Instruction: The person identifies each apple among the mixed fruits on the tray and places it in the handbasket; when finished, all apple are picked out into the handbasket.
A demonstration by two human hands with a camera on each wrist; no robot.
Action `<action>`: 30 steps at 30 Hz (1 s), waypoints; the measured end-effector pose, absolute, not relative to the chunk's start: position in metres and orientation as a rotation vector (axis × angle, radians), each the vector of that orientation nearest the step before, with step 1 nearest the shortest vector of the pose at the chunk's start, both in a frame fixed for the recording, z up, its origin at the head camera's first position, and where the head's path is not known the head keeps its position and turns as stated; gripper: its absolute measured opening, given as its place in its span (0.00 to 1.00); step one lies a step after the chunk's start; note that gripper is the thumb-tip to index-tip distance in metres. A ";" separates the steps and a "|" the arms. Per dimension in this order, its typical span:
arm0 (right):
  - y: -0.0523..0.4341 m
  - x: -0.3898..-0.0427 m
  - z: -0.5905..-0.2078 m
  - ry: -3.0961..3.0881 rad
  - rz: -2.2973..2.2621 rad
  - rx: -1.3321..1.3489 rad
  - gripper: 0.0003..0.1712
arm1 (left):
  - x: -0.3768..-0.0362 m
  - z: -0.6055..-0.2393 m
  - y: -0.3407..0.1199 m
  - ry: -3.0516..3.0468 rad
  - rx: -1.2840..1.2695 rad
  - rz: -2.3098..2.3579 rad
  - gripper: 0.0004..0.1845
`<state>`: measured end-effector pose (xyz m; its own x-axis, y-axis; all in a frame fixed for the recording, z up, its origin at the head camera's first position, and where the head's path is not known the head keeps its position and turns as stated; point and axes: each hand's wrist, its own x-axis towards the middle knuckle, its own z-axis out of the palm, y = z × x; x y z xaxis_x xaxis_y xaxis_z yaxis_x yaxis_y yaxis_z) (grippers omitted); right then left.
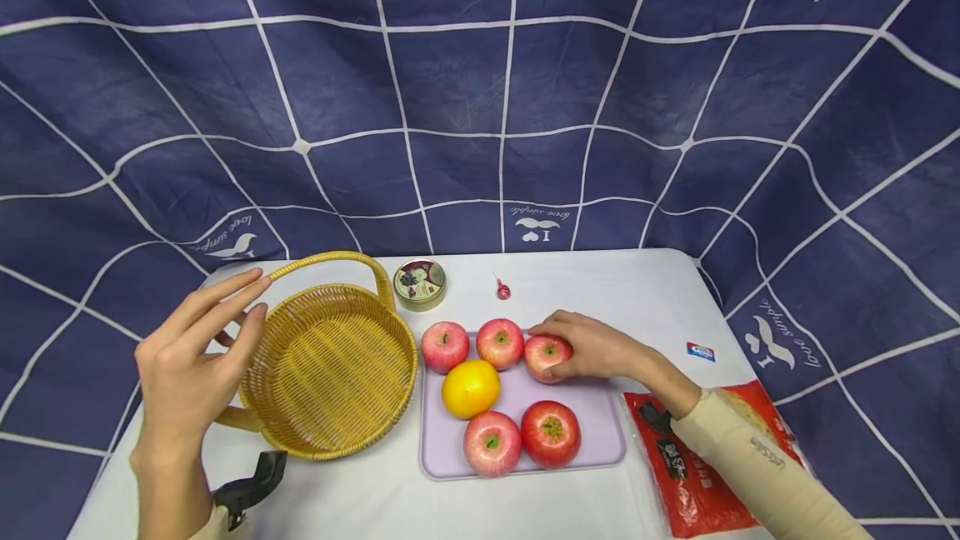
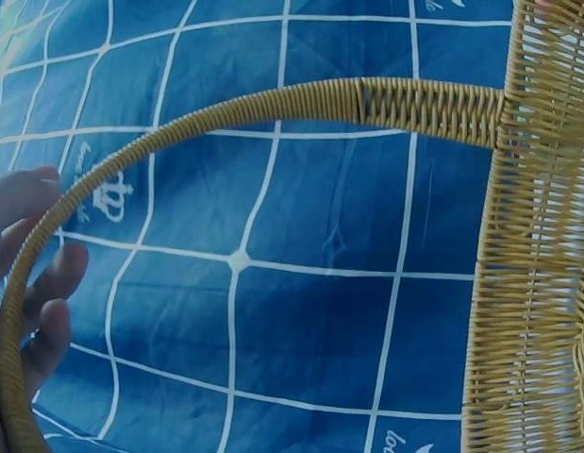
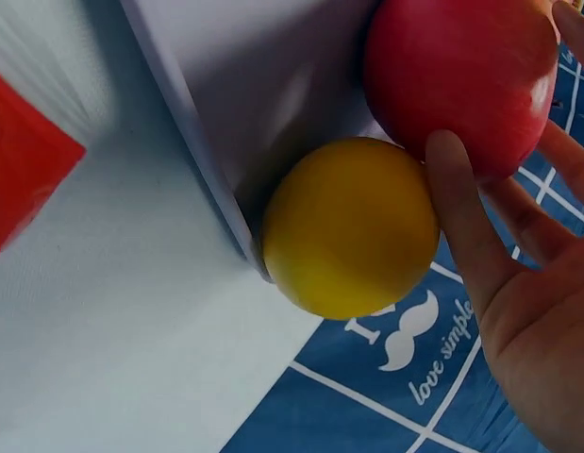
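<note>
At the far right corner of the tray [image 1: 592, 419], the right hand [image 1: 596, 348] has its fingers bent about a red apple [image 1: 549, 353], the thumb on the near side, holding it among the tray's other apples [image 1: 492, 442] and a yellow fruit [image 1: 470, 389]. Left of the tray, the left hand [image 1: 183, 361] is at the handle [image 1: 337, 257] of a wicker basket [image 1: 333, 382], thumb and fingers well parted; whether they touch it I cannot tell. Beyond the tray's far left corner sits a round tin [image 1: 420, 286], and right of the tray lies a red packet [image 1: 686, 486].
</note>
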<state>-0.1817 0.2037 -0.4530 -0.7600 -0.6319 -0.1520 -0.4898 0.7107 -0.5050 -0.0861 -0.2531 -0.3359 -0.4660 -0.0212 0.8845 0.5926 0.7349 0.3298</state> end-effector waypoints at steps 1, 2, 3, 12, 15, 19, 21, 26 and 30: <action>0.203 -0.181 -0.453 2.601 -0.634 -0.882 0.39 | -0.086 -0.336 -0.254 -1.937 -0.436 -0.762 0.11; 0.203 -0.181 -0.454 2.596 -0.627 -0.883 0.39 | -0.086 -0.336 -0.254 -1.939 -0.435 -0.753 0.11; 0.203 -0.180 -0.454 2.591 -0.623 -0.879 0.39 | -0.087 -0.335 -0.254 -1.934 -0.438 -0.751 0.10; 0.199 -0.175 -0.456 2.550 -0.629 -0.865 0.42 | -0.087 -0.338 -0.257 -1.873 -0.462 -0.808 0.09; 0.199 -0.175 -0.458 2.539 -0.628 -0.854 0.43 | -0.087 -0.339 -0.259 -1.852 -0.465 -0.837 0.08; 0.198 -0.175 -0.460 2.526 -0.614 -0.860 0.42 | -0.087 -0.341 -0.260 -1.830 -0.483 -0.887 0.07; 0.197 -0.175 -0.461 2.524 -0.606 -0.872 0.41 | -0.087 -0.341 -0.261 -1.825 -0.499 -0.914 0.07; 0.197 -0.175 -0.462 2.519 -0.603 -0.926 0.38 | -0.088 -0.342 -0.262 -1.813 -0.527 -0.959 0.06; 0.197 -0.175 -0.463 2.507 -0.617 -0.987 0.35 | -0.088 -0.344 -0.264 -1.807 -0.530 -0.972 0.06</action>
<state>-0.1753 0.1970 -0.4628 -0.6837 -0.7071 -0.1808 -0.5423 0.6579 -0.5226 -0.0884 -0.2642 -0.3439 -0.4261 -0.0669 0.9022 0.7157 0.5851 0.3814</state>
